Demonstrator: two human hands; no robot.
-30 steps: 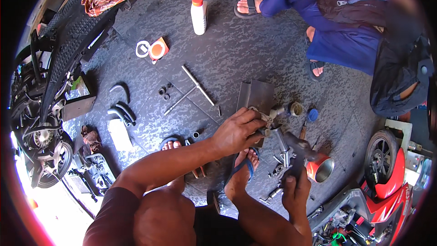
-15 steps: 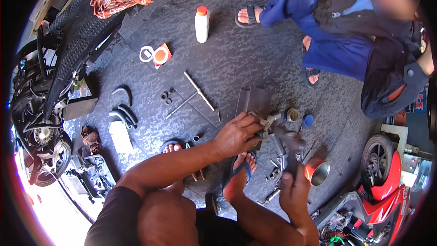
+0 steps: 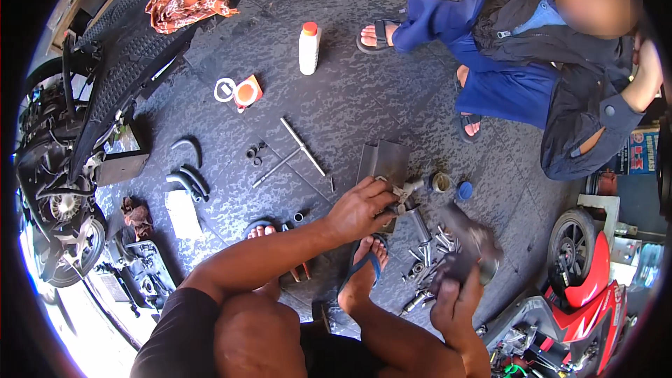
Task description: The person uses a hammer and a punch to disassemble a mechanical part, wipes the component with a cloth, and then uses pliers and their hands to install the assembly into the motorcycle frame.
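Your left grip [image 3: 358,211]: closed round a dull, knobbly metal part [image 3: 402,197]. Right grip [image 3: 458,308]: closed on a dark, blurred tool [image 3: 470,232]; far right beyond, a lettered blue sign [image 3: 642,152].

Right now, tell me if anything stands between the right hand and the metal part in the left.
In this view a silver tube and some small metal pieces show between the right hand and the metal part; their height, so any blocking, is unclear.

Mottled dark-grey floor [image 3: 350,101] underfoot
A white, red-capped plastic bottle [image 3: 308,54] stands there; a silver T-shaped metal wrench [image 3: 302,146] lies flat.
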